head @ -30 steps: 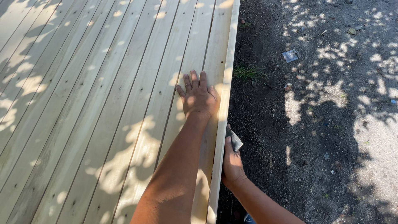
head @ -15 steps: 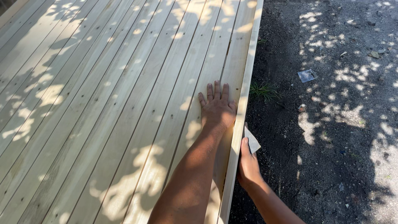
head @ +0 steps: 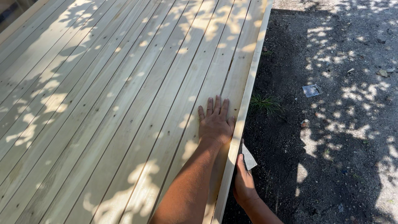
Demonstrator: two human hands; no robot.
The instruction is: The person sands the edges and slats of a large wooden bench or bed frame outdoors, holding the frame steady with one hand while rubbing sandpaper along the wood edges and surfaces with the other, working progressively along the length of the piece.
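A person's left hand [head: 215, 122] lies flat, fingers spread, on the outermost board of a pale wooden deck [head: 124, 103], while the right hand [head: 243, 182], below the edge, clamps a small grey sandpaper piece [head: 248, 157] against the deck's side, beside dark soil [head: 331, 145].

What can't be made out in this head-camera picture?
- Head view: most of the grey sheet, hidden by the right hand.
- Head view: the deck's side face, behind the edge board.
- Head view: the small grey square on the ground, too small to identify.
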